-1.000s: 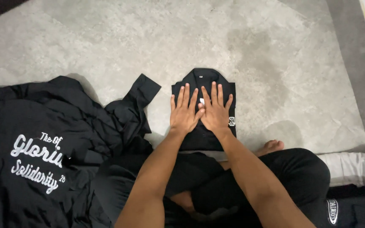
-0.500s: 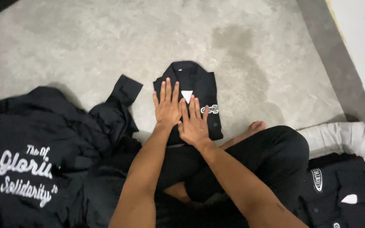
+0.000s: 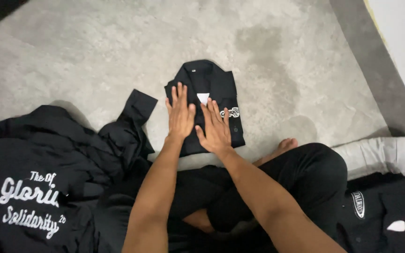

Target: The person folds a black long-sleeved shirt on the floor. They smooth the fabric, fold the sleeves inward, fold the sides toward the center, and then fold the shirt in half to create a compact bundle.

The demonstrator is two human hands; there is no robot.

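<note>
A folded black shirt [image 3: 212, 86] with a collar, a small white tag and a white chest emblem lies on the grey concrete floor [image 3: 94, 51] in front of me. My left hand [image 3: 180, 115] rests flat on its left half, fingers spread. Beside it, my right hand [image 3: 215, 129] lies flat on the lower middle of the shirt, fingers apart. Neither hand grips anything. I sit cross-legged in black trousers [image 3: 315, 182], with a bare foot [image 3: 284, 145] showing just right of the shirt.
A heap of black garments [image 3: 48, 178] with white lettering lies at the left, one sleeve [image 3: 137, 110] reaching toward the folded shirt. At the right are a white cloth [image 3: 380, 157] and another black shirt [image 3: 390, 211]. A darker floor strip and pale wall [image 3: 404, 42] run along the right.
Both hands have slid down the folded shirt toward me, uncovering its collar and white tag. The view has also shifted, so the shirt sits further from me.
</note>
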